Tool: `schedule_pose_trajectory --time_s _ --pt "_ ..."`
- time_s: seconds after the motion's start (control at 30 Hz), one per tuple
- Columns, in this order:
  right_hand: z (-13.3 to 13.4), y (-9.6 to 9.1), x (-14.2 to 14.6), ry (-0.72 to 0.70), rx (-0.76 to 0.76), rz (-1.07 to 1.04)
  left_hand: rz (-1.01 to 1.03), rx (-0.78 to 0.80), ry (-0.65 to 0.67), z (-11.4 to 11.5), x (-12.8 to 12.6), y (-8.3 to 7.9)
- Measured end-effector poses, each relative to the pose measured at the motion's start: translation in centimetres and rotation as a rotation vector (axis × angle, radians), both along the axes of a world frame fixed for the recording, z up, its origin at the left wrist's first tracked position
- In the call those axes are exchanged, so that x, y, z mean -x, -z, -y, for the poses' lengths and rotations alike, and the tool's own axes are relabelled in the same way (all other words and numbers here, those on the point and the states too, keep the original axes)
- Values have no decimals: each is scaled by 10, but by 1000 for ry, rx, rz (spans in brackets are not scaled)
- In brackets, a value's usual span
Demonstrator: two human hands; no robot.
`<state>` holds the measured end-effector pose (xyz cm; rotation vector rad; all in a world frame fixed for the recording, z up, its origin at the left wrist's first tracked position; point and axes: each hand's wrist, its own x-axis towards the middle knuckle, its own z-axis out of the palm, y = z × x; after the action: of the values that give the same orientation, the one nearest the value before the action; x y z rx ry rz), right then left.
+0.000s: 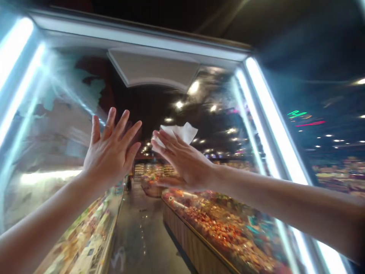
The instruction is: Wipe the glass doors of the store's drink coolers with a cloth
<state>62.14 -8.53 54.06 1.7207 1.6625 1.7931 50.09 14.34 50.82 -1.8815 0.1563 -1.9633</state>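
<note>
My left hand (111, 148) is raised with its fingers spread, palm facing a large glass pane (71, 87). Whether the palm touches the glass is hard to tell. To the right of it, my right hand (185, 160) holds a crumpled white tissue (186, 133) under its flattened fingers, against or close to the same pane. The tissue sticks out above the fingers, and the rest of it is hidden behind them.
Bright light tubes (273, 121) run along the pane's sides, with a pale bar (142, 36) across its top. Seen at the glass are an aisle floor (139, 228), a wood-sided produce stand (188, 232) and a goods-filled shelf (88, 243). Much of the background is blurred.
</note>
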Motion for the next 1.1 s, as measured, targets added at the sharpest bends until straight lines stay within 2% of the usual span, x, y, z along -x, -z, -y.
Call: schedule_pose_trajectory --time_s 0.07,0.2,0.27,0.37,0.4,0.53,0.6,0.7,0.73,0.77,0.83,0.9,1.03,1.1 --pt "18 2 -12 10 -14 8 11 -27 -1 12 -11 2" --pt "57 -4 -35 70 -310 -105 23 -49 -22 36 -30 6" --pt "67 8 -39 61 -301 -104 13 -42 -20 48 -37 11" --pt "72 39 -41 20 -130 -35 0 -60 24 62 -45 23" --pt "74 47 -43 11 -116 -23 1 -74 40 66 -47 28" --pt "81 69 -50 -11 -327 -87 -37 -92 43 79 -52 52" --pt "78 88 -50 -28 -326 -113 -61 -92 55 82 -54 66" --pt "68 120 -41 -47 -149 -106 -97 -72 88 85 -53 89" --pt "65 128 -38 -54 -132 -108 -110 -61 95 85 -51 97" --pt "64 135 -36 -60 -162 -122 -122 -51 100 85 -50 105" --pt "62 147 -34 -68 -315 -174 -142 -25 101 86 -46 122" --pt "60 169 -34 -58 -425 -225 -163 12 100 88 -42 143" --pt "55 235 -24 4 -380 -240 -241 104 101 95 -37 198" --pt "51 257 -15 34 -387 -261 -275 152 99 98 -35 224"
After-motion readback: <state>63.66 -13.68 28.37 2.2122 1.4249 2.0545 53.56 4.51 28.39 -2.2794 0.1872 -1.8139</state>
